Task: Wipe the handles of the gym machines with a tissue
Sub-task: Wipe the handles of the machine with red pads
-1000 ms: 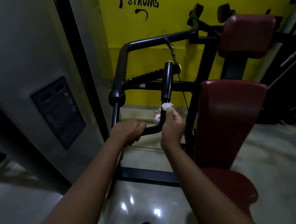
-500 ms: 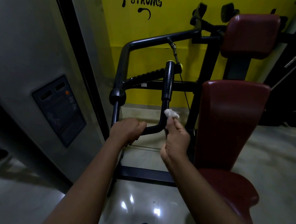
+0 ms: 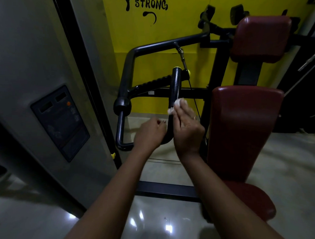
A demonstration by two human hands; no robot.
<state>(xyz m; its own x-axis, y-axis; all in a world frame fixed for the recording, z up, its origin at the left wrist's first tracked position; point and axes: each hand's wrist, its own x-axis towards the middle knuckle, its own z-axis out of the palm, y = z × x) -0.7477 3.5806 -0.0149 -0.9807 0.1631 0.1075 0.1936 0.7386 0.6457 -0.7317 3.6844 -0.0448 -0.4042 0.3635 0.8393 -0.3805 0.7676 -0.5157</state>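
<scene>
So you're standing at the black machine frame (image 3: 131, 54), with the yellow wall behind it and the red back pad (image 3: 246, 127) just to your right. That frame looks like heavy steel tube and I doubt it budges. The arm has a cable clipped to it though, so I'd guess it can swing if you lean on it.

The bit you're on is the upright handle (image 3: 176, 83), a smooth, glossy black bar that curves round at the bottom. It's probably stiff and a little slick, so a wipe should slide easily, but you need pressure to lift any grime.

Your left hand (image 3: 149, 134) is down by the lower bend with the fingers loosely curled. It's blurry and I can't tell if it's gripping the bar or just sitting next to it. If the arm wobbles, I'd grab that bend to steady it.

Your right hand (image 3: 187, 130) is on the right side of the upright, about halfway up, with the fingers (image 3: 184, 111) close together and pointing up. They pinch the tissue (image 3: 177, 103) against the bar.

The tissue is a small, soft, almost weightless white wad, and it'll likely shred if you drag it hard. Keep it bunched and wrap it round the tube rather than dabbing.
</scene>
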